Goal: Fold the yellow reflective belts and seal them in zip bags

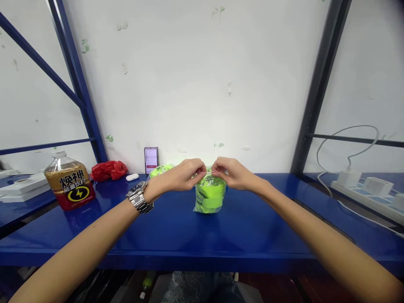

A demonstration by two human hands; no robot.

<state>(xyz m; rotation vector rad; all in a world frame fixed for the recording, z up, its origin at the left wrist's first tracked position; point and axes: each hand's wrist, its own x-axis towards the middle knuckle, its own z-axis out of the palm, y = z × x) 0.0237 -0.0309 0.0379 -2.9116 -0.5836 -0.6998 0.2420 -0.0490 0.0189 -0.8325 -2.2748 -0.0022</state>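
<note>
A clear plastic bag (208,201) with folded neon-green material inside stands on the blue table, in front of me. My left hand (186,173), with a metal watch (139,198) on its wrist, pinches the bag's top edge at the left. At the right side of that same edge, my right hand (232,172) grips the plastic between thumb and fingers. The two hands are a small gap apart, above the green contents. Partly hidden behind my left hand lies another neon-green bundle (160,169).
On the left stand a large drink bottle (70,181), a red crumpled plastic bag (109,170) and a small white case (132,177). A phone (151,160) leans against the wall. To the right, a power strip (366,198) carries chargers and white cables. Metal posts flank the blue table (252,235).
</note>
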